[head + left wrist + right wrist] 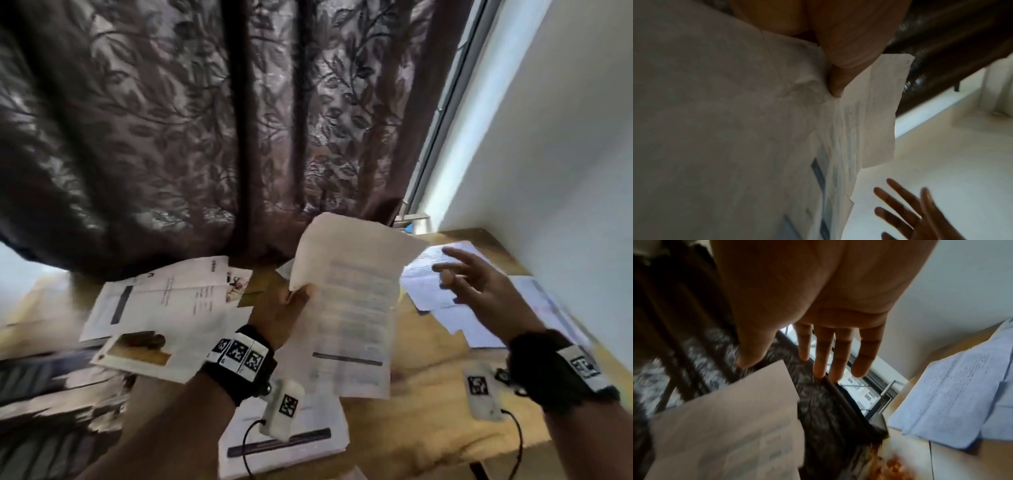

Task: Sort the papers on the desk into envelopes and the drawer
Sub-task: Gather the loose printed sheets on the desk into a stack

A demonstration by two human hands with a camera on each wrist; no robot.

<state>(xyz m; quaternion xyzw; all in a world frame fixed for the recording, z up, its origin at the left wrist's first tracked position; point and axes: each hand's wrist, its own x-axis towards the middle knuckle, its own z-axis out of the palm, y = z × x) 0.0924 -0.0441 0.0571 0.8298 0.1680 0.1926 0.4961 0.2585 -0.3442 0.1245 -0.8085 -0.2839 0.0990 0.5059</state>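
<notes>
My left hand [291, 303] pinches a printed white sheet [352, 308] by its left edge and holds it up over the wooden desk [428, 411]. In the left wrist view the thumb [836, 84] presses on that sheet [735, 129], which fills most of the picture. My right hand [479, 277] hovers to the right of the sheet with its fingers [838, 353] spread and straight, holding nothing. The held sheet [725, 426] lies below and left of them in the right wrist view. Other papers lie on the desk: a printed pile [164, 298] at the left, bluish sheets [431, 287] at the right.
A dark leaf-patterned curtain [205, 120] hangs behind the desk, a window frame [445, 130] and white wall [565, 171] stand at the right. A photo card [140, 349] and another printed sheet [284, 442] lie near the front edge. The bluish sheets [953, 394] lie beside the wall.
</notes>
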